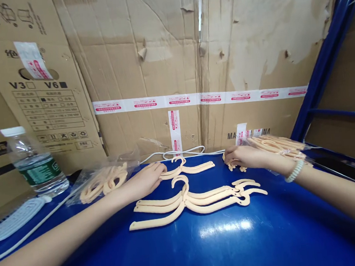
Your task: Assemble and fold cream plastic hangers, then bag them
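My left hand reaches to the back of the blue table. Its curled fingers are on the left end of a beige plastic hanger in a small stack. My right hand is closed over small beige plastic pieces at the back right; its fingertips are partly hidden. Nearer to me lies another stack of beige hangers, hooks pointing away, arms spread to both sides. Several curved beige hook pieces rest at this stack's right end.
A clear bag of beige parts lies left, another bag right. A water bottle, a white slotted object and a white cable are at left. Cardboard sheets stand behind the blue table; a blue metal frame stands right.
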The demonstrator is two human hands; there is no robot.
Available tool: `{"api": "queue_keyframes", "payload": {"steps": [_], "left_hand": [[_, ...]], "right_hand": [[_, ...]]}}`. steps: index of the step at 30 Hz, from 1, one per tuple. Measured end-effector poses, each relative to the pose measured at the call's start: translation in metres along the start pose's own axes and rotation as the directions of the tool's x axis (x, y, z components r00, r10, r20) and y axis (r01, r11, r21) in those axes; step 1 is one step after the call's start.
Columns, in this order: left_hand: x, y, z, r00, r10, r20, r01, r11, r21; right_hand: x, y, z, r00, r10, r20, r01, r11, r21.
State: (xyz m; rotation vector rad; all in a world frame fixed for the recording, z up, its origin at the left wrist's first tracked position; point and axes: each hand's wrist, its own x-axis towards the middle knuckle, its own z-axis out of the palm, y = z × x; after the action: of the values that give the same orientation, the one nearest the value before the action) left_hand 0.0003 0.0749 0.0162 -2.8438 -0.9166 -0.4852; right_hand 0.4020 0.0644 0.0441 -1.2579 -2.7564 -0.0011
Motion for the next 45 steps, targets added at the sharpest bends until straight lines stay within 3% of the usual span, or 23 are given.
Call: {"api": "queue_keyframes", "payload": {"steps": [8, 10, 13, 16, 18, 19, 20, 21, 23, 24, 27, 31, 33, 36, 42, 45], "left_hand": [[-0.002, 0.006, -0.008, 0.991, -0.069, -0.113, 0.064, 0.997, -0.048], [-0.004, 0.01, -0.014, 0.984, -0.102, -0.145, 0.095, 0.994, -0.058], [-0.013, 0.022, -0.024, 0.959, -0.175, -0.222, 0.143, 0.978, -0.153], [-0.029, 0.043, -0.031, 0.914, -0.286, -0.287, 0.194, 0.931, -0.308], [-0.042, 0.058, -0.031, 0.906, -0.344, -0.246, 0.232, 0.891, -0.391], [-0.048, 0.066, -0.03, 0.906, -0.365, -0.214, 0.24, 0.86, -0.45], [-0.053, 0.073, -0.029, 0.911, -0.376, -0.169, 0.242, 0.819, -0.52], [-0.058, 0.079, -0.027, 0.914, -0.384, -0.13, 0.245, 0.778, -0.579], [-0.064, 0.089, -0.023, 0.918, -0.387, -0.089, 0.253, 0.743, -0.62], [-0.066, 0.092, -0.021, 0.92, -0.381, -0.086, 0.252, 0.746, -0.616], [-0.068, 0.097, -0.018, 0.922, -0.366, -0.124, 0.234, 0.783, -0.577], [-0.066, 0.096, -0.017, 0.913, -0.36, -0.193, 0.203, 0.809, -0.552], [-0.067, 0.095, -0.016, 0.915, -0.354, -0.191, 0.204, 0.817, -0.539], [-0.068, 0.095, -0.016, 0.919, -0.352, -0.18, 0.211, 0.821, -0.531], [-0.07, 0.095, -0.017, 0.918, -0.352, -0.185, 0.214, 0.829, -0.517], [-0.07, 0.094, -0.017, 0.92, -0.347, -0.181, 0.214, 0.833, -0.51]], "right_hand": [[0.006, -0.004, -0.006, 0.998, -0.037, 0.048, 0.04, 0.997, -0.059], [0.003, -0.004, -0.005, 0.998, -0.053, -0.017, 0.052, 0.996, -0.067], [-0.003, -0.01, -0.005, 0.965, -0.048, -0.259, 0.037, 0.998, -0.047], [-0.01, -0.029, -0.01, 0.843, 0.073, -0.532, -0.018, 0.994, 0.109], [-0.013, -0.05, -0.015, 0.699, 0.289, -0.654, -0.041, 0.929, 0.367], [-0.014, -0.062, -0.017, 0.618, 0.431, -0.657, -0.015, 0.842, 0.539], [-0.015, -0.075, -0.018, 0.569, 0.552, -0.61, 0.041, 0.722, 0.691], [-0.016, -0.087, -0.018, 0.556, 0.636, -0.535, 0.105, 0.585, 0.805], [-0.018, -0.11, -0.016, 0.582, 0.715, -0.388, 0.172, 0.358, 0.918], [-0.019, -0.119, -0.014, 0.592, 0.729, -0.343, 0.189, 0.287, 0.939], [-0.025, -0.137, -0.004, 0.621, 0.735, -0.271, 0.199, 0.187, 0.962], [-0.032, -0.144, 0.007, 0.703, 0.689, -0.174, 0.198, 0.045, 0.979], [-0.033, -0.144, 0.011, 0.72, 0.68, -0.141, 0.188, 0.004, 0.982], [-0.032, -0.146, 0.016, 0.713, 0.692, -0.111, 0.138, 0.016, 0.99], [-0.033, -0.144, 0.02, 0.659, 0.749, -0.071, 0.181, -0.067, 0.981], [-0.032, -0.14, 0.019, 0.682, 0.731, -0.01, 0.125, -0.104, 0.987]]}}
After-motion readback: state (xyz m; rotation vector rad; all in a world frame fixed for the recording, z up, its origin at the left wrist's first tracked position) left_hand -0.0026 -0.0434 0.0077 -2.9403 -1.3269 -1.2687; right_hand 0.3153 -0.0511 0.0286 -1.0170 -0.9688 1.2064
